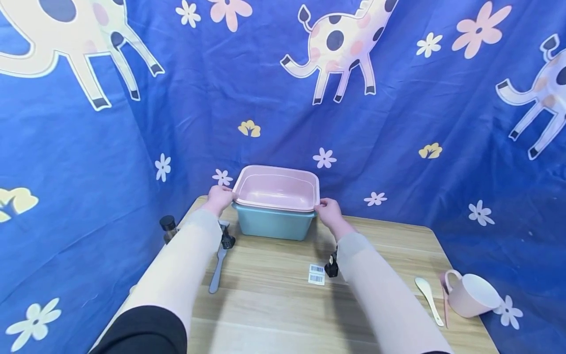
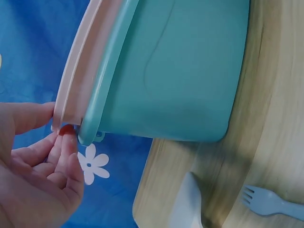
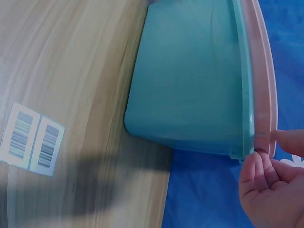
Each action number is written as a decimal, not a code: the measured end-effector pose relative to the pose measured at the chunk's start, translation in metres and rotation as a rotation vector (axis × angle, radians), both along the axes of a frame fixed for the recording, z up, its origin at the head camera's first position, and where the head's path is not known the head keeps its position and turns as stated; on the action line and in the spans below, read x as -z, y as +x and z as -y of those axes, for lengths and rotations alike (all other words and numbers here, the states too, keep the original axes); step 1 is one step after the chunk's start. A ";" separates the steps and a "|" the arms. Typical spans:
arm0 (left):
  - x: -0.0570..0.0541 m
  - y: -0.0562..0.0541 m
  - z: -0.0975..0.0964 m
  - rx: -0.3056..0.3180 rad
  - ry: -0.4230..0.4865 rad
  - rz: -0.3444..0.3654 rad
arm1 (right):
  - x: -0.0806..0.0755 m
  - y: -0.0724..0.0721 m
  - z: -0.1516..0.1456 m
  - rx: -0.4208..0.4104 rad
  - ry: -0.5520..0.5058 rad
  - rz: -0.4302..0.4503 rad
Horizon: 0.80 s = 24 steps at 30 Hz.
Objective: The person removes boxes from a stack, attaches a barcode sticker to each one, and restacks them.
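A pink plastic basin [image 1: 276,189] sits nested in a teal basin [image 1: 275,223] at the back of the wooden table, its rim standing a little above the teal rim. My left hand [image 1: 220,198] pinches the pink basin's left end, thumb on top of the rim and fingers curled beneath, as the left wrist view shows. At the opposite end my right hand [image 1: 329,212] pinches the same rim the same way; in the right wrist view its fingers [image 3: 260,175] lie just below the pink edge, close against the teal rim.
Left on the table lie a grey-blue fork [image 2: 270,202] and a pale blade-like utensil [image 2: 186,202], near a black-capped jar [image 1: 168,223]. A barcode label [image 1: 316,274] lies mid-table. A white spoon [image 1: 429,300] and a pink mug [image 1: 473,295] are at the right. Blue patterned cloth hangs behind.
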<state>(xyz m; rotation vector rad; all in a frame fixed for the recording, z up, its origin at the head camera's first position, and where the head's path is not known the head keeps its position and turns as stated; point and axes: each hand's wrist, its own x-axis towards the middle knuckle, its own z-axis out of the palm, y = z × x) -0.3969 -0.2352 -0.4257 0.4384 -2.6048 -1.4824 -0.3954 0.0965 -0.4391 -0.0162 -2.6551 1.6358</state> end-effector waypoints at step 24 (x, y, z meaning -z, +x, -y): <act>-0.028 0.004 -0.001 -0.019 0.090 -0.114 | -0.034 0.004 -0.004 0.103 -0.356 0.083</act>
